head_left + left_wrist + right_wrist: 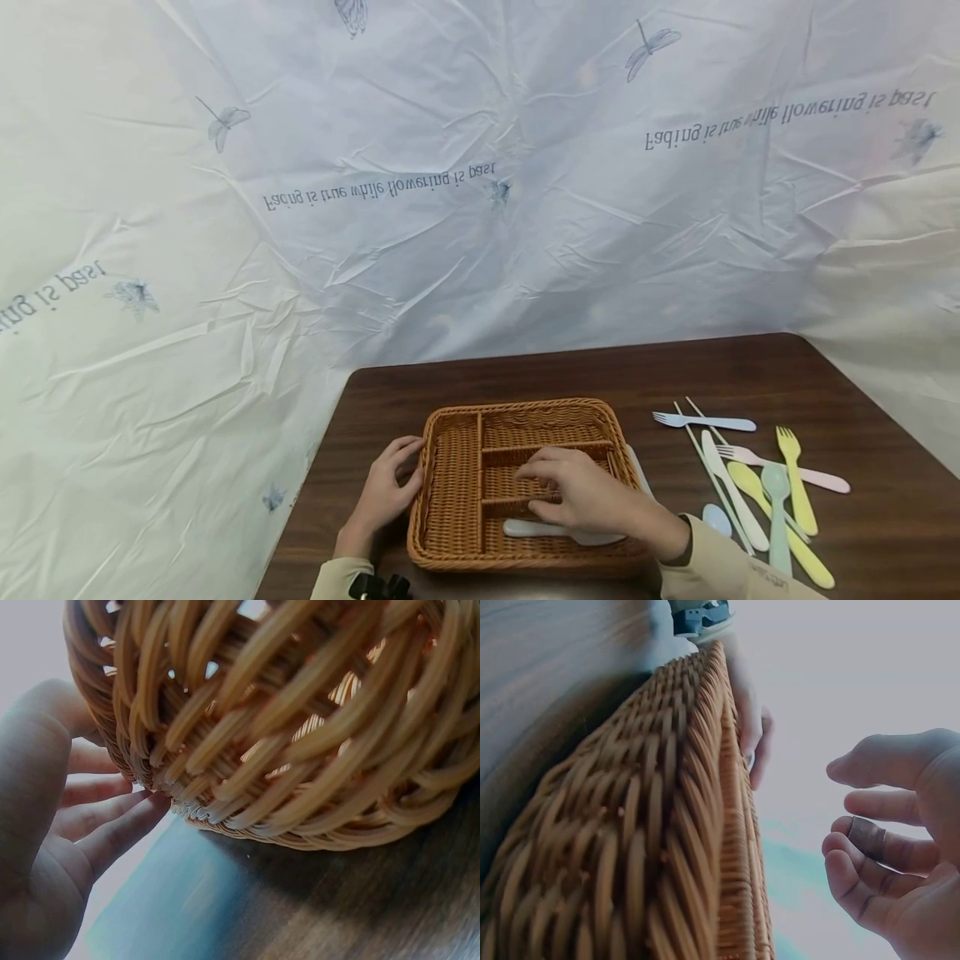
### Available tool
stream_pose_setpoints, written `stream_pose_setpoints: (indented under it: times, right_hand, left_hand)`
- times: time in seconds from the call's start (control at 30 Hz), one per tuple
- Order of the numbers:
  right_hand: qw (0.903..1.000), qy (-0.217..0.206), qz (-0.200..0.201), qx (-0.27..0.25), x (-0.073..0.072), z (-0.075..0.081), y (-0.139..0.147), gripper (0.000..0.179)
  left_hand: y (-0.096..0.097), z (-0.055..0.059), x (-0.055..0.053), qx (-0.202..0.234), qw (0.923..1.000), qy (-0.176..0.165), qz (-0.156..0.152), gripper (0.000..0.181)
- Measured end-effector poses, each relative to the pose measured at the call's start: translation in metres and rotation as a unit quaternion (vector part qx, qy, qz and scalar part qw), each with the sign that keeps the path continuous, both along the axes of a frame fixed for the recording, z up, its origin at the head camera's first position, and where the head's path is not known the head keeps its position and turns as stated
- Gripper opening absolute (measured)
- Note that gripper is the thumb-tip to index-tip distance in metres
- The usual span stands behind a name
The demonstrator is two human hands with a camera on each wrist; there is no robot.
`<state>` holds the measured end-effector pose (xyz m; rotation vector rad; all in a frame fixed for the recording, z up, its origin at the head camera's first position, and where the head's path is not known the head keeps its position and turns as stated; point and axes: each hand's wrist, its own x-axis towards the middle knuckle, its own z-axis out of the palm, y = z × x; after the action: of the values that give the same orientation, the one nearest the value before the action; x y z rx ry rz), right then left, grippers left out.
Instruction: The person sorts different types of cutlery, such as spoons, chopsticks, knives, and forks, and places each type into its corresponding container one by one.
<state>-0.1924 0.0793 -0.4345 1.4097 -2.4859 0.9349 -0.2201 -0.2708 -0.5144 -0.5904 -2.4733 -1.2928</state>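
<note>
A brown wicker basket (pixel 453 483) with several compartments stands on the table, and my left hand (pixel 382 487) rests against its left side. In the left wrist view, the fingers (pixel 112 825) of that hand are extended and touch the woven outer wall. My right hand (pixel 592 492) hovers over the basket's right half, fingers loosely bent and holding nothing. The right wrist view shows its thumb and fingers apart, one finger wearing a dark band (pixel 868 838). A whitish utensil (pixel 534 528) lies in the front right compartment; the right hand partly covers it, so its kind is unclear.
To the basket's right lie a blue fork (pixel 712 422), a pink fork (pixel 813 477), a yellow fork (pixel 798 492), a green spoon (pixel 777 508), a yellow spoon (pixel 813 562), a white knife (pixel 742 508) and thin chopsticks (pixel 708 471). White printed sheeting (pixel 450 275) hangs behind the table.
</note>
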Motion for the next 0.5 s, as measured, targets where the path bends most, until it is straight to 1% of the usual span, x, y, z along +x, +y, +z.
stream_pose_setpoints:
  times: [0.13, 0.3, 0.5]
  right_hand:
    - [0.9995, -0.010, -0.028, -0.004, 0.000, 0.005, 0.007, 0.033]
    - [0.9983, -0.023, -0.051, -0.016, -0.001, 0.010, 0.017, 0.032]
    - [0.9961, -0.017, -0.086, -0.012, -0.002, 0.012, 0.028, 0.032]
  left_hand:
    - [0.000, 0.000, 0.000, 0.002, 1.0000, 0.002, -0.005, 0.042]
    - [0.000, 0.000, 0.000, 0.005, 1.0000, 0.006, -0.006, 0.042]
    - [0.001, 0.000, 0.001, 0.004, 1.0000, 0.003, -0.003, 0.042]
